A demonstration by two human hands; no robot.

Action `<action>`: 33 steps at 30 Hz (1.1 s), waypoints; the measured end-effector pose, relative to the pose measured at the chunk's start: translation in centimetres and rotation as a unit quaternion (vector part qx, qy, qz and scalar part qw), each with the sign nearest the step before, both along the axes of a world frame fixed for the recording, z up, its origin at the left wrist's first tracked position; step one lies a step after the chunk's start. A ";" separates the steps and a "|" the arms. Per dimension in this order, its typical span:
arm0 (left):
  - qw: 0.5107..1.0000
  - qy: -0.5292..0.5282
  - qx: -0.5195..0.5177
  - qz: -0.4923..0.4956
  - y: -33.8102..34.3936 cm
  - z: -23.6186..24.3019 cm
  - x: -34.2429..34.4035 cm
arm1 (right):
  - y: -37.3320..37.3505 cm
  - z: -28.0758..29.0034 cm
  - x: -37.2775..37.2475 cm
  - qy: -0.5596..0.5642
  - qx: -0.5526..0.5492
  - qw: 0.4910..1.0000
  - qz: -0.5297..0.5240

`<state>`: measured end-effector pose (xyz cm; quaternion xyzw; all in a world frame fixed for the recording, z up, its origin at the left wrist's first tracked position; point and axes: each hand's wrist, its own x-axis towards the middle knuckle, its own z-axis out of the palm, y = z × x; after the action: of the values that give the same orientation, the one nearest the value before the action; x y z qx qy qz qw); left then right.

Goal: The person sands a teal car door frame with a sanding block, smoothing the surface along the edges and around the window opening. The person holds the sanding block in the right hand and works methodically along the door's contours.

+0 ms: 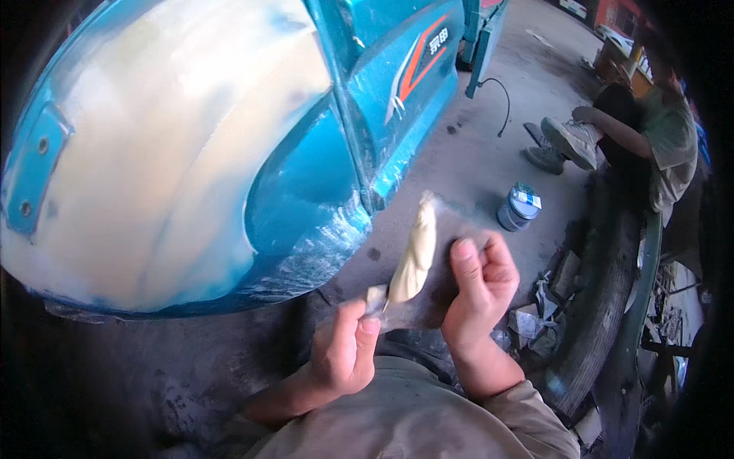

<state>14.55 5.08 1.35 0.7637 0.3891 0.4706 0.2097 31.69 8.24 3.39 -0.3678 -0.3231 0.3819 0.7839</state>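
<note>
Occupying the frame's upper left, a teal panel (229, 176) is seen, partly cream-coated. Near centre, a thin sheet (437, 303) is pinched by the right hand (482, 284) and left hand (342, 348); between them, cream paste (415, 260) is borne on it.

Seated person (650, 139): we see a light shirt (674, 161) and dark trousers (618, 105), upper right.
Shoes (569, 143): greyish, on that person's feet.
Lidded can (518, 212): we spot it right of centre, bluish, on the grey floor (474, 149).
Cable (508, 105): thin, dark, curved, in the upper part, right of centre.
Scraps (526, 321): we notice pale pieces at lower right, beside a dark, ribbed, curved strip (592, 344).
White car (573, 8): we catch part of it at the top edge, towards the right.
</note>
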 end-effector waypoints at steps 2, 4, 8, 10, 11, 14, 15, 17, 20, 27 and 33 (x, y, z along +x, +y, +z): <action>0.999 0.018 -0.027 -0.024 0.0 -0.5 -0.6 | 1.4 -1.2 2.0 0.040 0.038 0.998 -0.013; 0.997 -0.024 -0.078 0.001 0.0 -0.9 -0.6 | 3.0 -0.4 3.4 0.129 0.084 0.988 -0.013; 0.927 -0.276 -0.255 -0.006 2.1 -2.1 -0.9 | 0.9 -3.5 5.5 0.022 0.109 0.992 0.063; 0.905 -0.353 -0.237 -0.021 3.1 -1.2 0.7 | -0.2 -1.7 4.8 -0.171 0.203 0.941 0.209; 0.915 -0.330 -0.232 -0.025 3.3 -1.6 0.5 | -0.3 -1.5 4.8 -0.221 0.208 0.921 0.245; 0.932 -0.284 -0.223 -0.019 3.3 -2.6 -0.6 | 0.1 -1.0 5.2 -0.417 0.220 0.858 0.203; 0.932 -0.283 -0.227 -0.015 3.2 -2.5 -0.5 | 0.1 -1.2 5.6 -0.426 0.207 0.858 0.197; 0.921 -0.309 -0.235 -0.013 3.1 -1.8 0.0 | 0.1 -2.1 6.5 -0.444 0.179 0.859 0.183; 0.909 -0.363 -0.200 -0.031 3.9 -2.1 0.9 | -0.7 -1.6 8.9 -0.496 0.098 0.841 0.191; 0.789 -0.498 -0.327 -0.153 5.7 -0.7 2.0 | 0.1 -7.3 14.4 -0.486 -0.072 0.852 0.181; 0.775 -0.475 -0.398 -0.122 6.0 -4.5 8.5 | 1.6 -9.1 10.5 0.222 -0.209 0.939 0.160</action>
<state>23.02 11.11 -3.19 0.3322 0.2957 0.5474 0.7089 42.21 9.84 -5.68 -0.3726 -0.1087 0.6333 0.6695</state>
